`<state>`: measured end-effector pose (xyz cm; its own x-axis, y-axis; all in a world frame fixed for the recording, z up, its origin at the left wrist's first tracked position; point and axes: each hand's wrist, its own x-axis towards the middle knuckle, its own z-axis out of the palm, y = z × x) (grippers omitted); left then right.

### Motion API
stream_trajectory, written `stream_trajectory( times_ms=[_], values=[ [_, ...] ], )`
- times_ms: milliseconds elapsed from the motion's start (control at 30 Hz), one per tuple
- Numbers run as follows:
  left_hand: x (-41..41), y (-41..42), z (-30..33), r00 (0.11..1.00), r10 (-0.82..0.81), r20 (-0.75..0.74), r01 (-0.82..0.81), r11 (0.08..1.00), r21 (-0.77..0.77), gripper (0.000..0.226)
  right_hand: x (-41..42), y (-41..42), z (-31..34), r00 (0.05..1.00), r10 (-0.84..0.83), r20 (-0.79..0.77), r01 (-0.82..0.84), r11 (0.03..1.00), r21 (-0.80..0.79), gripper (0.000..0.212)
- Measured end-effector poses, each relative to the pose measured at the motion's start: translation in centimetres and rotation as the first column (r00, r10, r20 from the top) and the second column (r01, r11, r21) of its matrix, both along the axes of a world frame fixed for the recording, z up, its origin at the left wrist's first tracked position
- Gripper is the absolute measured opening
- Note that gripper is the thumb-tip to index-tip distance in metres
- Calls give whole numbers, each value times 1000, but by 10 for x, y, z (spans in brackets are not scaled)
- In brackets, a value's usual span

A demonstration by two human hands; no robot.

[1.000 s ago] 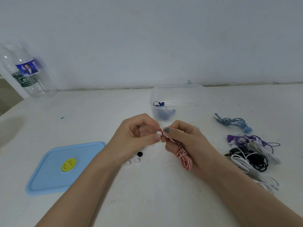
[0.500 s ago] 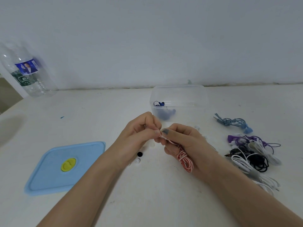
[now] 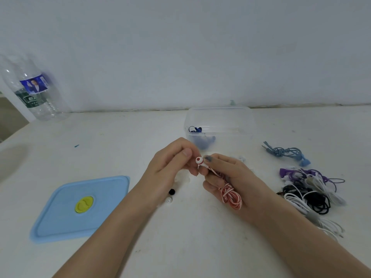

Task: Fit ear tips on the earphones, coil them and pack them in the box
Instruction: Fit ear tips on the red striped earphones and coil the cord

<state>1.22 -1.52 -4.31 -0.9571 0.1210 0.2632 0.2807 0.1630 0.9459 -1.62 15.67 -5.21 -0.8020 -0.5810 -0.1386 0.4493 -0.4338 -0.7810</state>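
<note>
Head view: the right hand [image 3: 226, 177] holds the red-and-white earphones [image 3: 229, 194] just in front of the clear box [image 3: 218, 122]. Its thumb and forefinger pinch the stem right behind the earbud [image 3: 199, 160], and the lower fingers curl round the bundled cord, which hangs out of the palm in loops. The left hand [image 3: 172, 163] sits just left of the bud, its fingers curled and its thumb tip nearly touching the bud; whether it pinches an ear tip cannot be told, as nothing shows between the fingertips.

The set looks very light, with a soft, limp cord that should spring loose if released, so it is best kept gathered in the palm. The bud is small, hard and smooth; hold it at the stem, close behind the head, so it cannot twist while a tip is pushed on. Ear tips are probably soft, stretchy and easy to drop.

Loose ear tips [image 3: 170, 194] lie on the table, in front of the box under the left wrist. One blue pair [image 3: 197, 129] is already inside the box. More earphones [image 3: 309, 189] lie right of the box, and its blue lid [image 3: 80, 207] lies to the front left.
</note>
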Motion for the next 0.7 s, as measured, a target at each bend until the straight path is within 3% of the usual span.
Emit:
stream_trajectory(
  times_ms=[133,233,500,700],
  values=[
    [2,1,0,998,1,-64,-4,999,-51,9,0,-1,1,999,-27,-19,28,1000,15,15],
    [0,0,-3,996,-21,-86,16,998,-57,9,1,-2,0,997,-59,-58,61,997,38,15],
    [-5,0,-3,998,-68,5,66,985,162,15,3,-2,2,995,-59,-81,62,997,37,16],
    [-10,5,-1,980,-113,166,46,930,366,18,4,-2,1,994,-43,-103,48,998,51,17]
  ],
)
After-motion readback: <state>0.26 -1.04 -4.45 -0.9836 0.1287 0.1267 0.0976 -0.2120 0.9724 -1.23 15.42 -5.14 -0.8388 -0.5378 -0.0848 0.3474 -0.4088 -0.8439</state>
